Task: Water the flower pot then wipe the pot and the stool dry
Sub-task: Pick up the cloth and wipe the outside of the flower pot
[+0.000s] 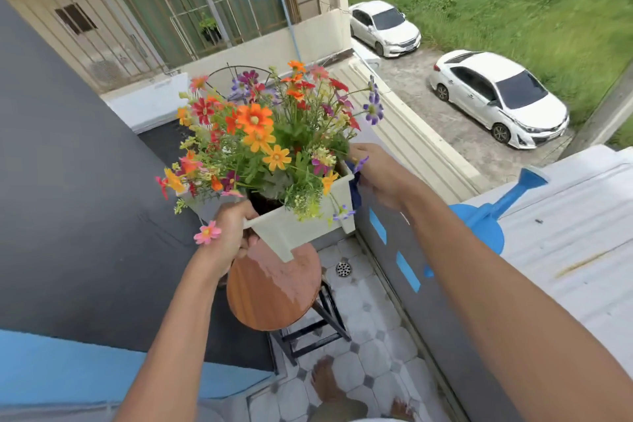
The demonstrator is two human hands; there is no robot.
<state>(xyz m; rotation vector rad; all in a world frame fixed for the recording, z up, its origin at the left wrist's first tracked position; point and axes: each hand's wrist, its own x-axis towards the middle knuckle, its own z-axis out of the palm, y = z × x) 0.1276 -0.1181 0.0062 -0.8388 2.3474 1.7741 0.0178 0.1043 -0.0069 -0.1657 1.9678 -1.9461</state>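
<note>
A cream square flower pot (291,233) full of orange, red and purple flowers (263,134) is lifted above a round wooden stool (270,295). My left hand (233,236) grips the pot's near left rim. At the pot's right rim my right hand (376,175) holds the edge together with a dark blue cloth (356,185). The stool's top shows a wet patch on its right half. A blue watering can (489,219) rests on the ledge to the right.
A grey balcony wall (404,250) with blue tape marks runs along the right. A dark wall (68,181) stands on the left. The tiled floor has a drain (343,269) beyond the stool. My bare feet (325,384) are below. Parked cars lie far below.
</note>
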